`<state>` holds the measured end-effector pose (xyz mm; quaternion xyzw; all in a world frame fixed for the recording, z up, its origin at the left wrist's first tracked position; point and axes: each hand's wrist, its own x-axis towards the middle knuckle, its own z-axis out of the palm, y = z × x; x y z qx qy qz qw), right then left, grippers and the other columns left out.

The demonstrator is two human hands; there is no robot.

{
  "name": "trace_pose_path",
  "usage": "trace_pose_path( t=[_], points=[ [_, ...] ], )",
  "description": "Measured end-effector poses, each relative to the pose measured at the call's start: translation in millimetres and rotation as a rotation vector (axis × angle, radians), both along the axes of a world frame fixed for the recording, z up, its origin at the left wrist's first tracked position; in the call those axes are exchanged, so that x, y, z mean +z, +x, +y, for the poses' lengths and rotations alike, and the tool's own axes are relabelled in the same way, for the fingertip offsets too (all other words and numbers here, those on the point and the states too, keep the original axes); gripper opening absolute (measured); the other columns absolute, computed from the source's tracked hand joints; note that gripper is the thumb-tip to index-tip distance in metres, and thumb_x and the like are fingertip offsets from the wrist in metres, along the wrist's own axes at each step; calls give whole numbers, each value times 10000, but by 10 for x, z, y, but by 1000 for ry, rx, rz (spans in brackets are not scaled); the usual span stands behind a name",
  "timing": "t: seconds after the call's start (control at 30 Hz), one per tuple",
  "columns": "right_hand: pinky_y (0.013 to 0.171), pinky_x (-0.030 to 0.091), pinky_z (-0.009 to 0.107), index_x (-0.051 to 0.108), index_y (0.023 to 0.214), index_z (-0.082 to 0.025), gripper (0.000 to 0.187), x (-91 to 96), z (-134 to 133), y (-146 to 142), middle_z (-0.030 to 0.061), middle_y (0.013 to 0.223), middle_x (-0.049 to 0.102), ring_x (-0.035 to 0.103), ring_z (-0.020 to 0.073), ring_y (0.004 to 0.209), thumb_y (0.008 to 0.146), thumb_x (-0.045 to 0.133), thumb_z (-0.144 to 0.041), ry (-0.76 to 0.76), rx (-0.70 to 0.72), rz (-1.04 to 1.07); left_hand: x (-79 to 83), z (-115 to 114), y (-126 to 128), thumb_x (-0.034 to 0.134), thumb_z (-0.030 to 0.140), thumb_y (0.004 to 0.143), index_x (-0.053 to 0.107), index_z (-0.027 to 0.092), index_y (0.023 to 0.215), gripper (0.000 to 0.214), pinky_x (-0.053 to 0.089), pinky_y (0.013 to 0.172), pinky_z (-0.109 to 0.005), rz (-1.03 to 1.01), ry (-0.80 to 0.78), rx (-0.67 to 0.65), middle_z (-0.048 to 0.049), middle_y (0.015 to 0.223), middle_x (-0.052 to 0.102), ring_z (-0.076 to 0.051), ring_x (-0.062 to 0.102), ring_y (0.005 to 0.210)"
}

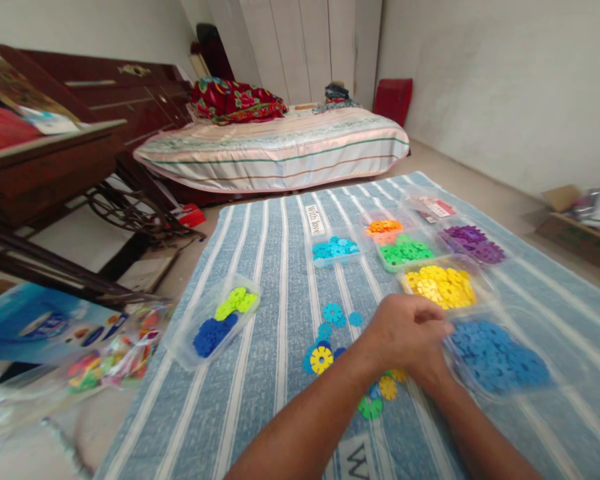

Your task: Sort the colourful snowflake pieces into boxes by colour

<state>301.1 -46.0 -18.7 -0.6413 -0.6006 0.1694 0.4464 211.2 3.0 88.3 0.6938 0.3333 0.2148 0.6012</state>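
My left hand [403, 327] reaches across, fingers bent and pointing right, by the near side of the box of yellow flower-shaped discs [440, 287]. What its fingers hold, if anything, is hidden. My right hand [427, 357] lies partly behind it, close to the box of blue discs [500, 357]; its fingers are covered. Left of and below the hands, loose discs lie on the cloth: light blue ones [333, 313], a yellow one [321, 360], a green one [370, 407] and an orange-yellow one [388, 387].
Clear boxes hold light blue discs [336, 248], green discs [407, 251], orange discs [385, 227] and purple discs [473, 243]. At left, another box [183, 353] holds lime and dark blue discs. A striped cloth [260, 240] covers the surface. Beyond stands a bed [280, 150].
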Motion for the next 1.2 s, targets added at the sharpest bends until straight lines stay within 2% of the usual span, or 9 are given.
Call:
trace_pose_path(
  t=[0.1, 0.23, 0.33, 0.43, 0.67, 0.83, 0.97, 1.07, 1.2],
  points=[
    [659, 468, 298, 641, 790, -213, 196, 55, 13, 11, 37, 750, 635, 583, 193, 756, 818, 478, -318, -12, 57, -19, -50, 137, -234, 538, 217, 694, 669, 154, 724, 149, 413, 589, -212, 206, 167, 88, 0, 665, 633, -125, 552, 649],
    [685, 439, 296, 607, 689, -216, 204, 123, 45, 25, 19, 703, 603, 558, 171, 736, 831, 481, -292, -17, 108, -61, -151, 301, -811, 496, 238, 730, 649, 182, 686, 168, 361, 580, -228, 626, 384, 166, 6, 598, 592, -142, 542, 636],
    [689, 428, 292, 602, 683, -215, 210, 119, 54, 28, 16, 704, 595, 556, 169, 742, 837, 480, -289, -18, 114, -57, -187, 329, -1147, 505, 231, 722, 635, 193, 681, 141, 326, 574, -236, 883, 448, 176, -2, 630, 601, -149, 548, 642],
    [693, 425, 292, 611, 695, -214, 213, 99, 52, 29, 17, 707, 596, 556, 169, 742, 840, 479, -297, -13, 122, -51, -189, 318, -1320, 510, 243, 725, 623, 198, 695, 125, 309, 567, -236, 1008, 450, 192, -10, 673, 616, -152, 555, 654],
    [685, 429, 283, 615, 682, -213, 223, 110, 44, 23, 9, 699, 596, 559, 160, 734, 839, 487, -305, -22, 104, -51, -200, 290, -1314, 523, 274, 703, 626, 207, 704, 123, 315, 569, -242, 1065, 420, 118, -14, 709, 626, -165, 573, 685],
    [688, 426, 282, 619, 680, -210, 228, 116, 38, 16, 6, 694, 592, 554, 156, 729, 838, 487, -309, -16, 97, -50, -248, 281, -1234, 558, 268, 672, 618, 205, 775, 135, 330, 586, -245, 1051, 471, 96, -28, 780, 642, -180, 587, 746],
    [689, 418, 282, 609, 683, -207, 212, 98, 38, 20, 6, 697, 585, 543, 155, 732, 839, 494, -294, -13, 106, -41, -287, 308, -1211, 606, 264, 637, 600, 200, 735, 118, 321, 568, -239, 1030, 426, 93, -10, 727, 624, -173, 577, 713],
    [690, 413, 283, 602, 685, -208, 205, 87, 40, 27, 7, 705, 584, 543, 158, 738, 840, 496, -291, -21, 113, -35, -327, 351, -1232, 625, 239, 611, 581, 186, 678, 96, 309, 536, -224, 947, 342, 127, 17, 640, 588, -144, 548, 637],
    [689, 411, 284, 600, 681, -210, 203, 86, 43, 30, 9, 705, 584, 545, 159, 736, 839, 497, -285, -23, 118, -29, -381, 418, -1303, 622, 256, 596, 554, 165, 588, 114, 301, 506, -211, 709, 190, 163, 42, 534, 516, -112, 486, 550]
  ],
)
